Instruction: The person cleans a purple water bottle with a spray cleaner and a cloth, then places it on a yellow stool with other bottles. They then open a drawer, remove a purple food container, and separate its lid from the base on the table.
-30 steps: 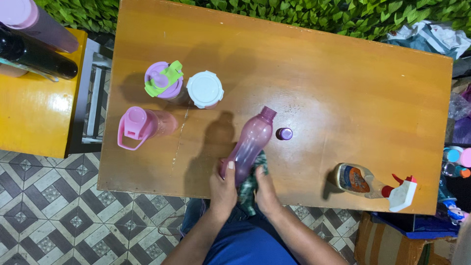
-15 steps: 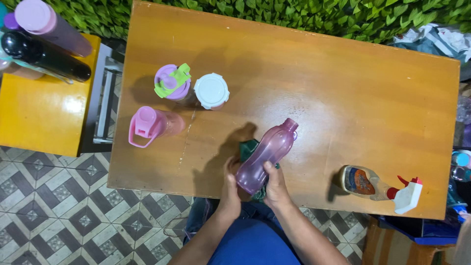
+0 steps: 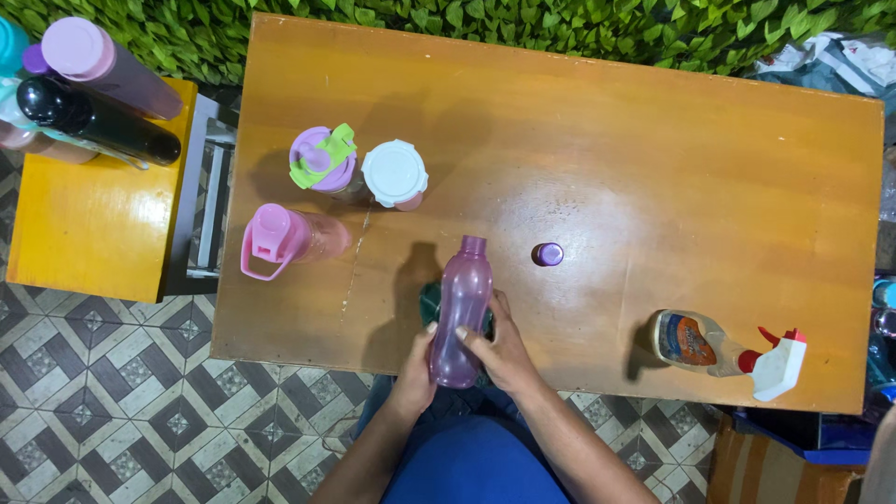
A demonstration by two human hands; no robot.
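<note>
Fingers (image 3: 464, 333) of the right hand (image 3: 509, 355) are wrapped round the purple bottle (image 3: 461, 313), and the left hand (image 3: 416, 364) is closed on its other side. The bottle is held uncapped at the near edge of the worktop (image 3: 653, 168), over a green cloth (image 3: 431, 301); its cap (image 3: 548, 254) lies apart to the right. A wiping step appears to be in hand. A firm grip and a turn of the bottle against the cloth would be called for.
</note>
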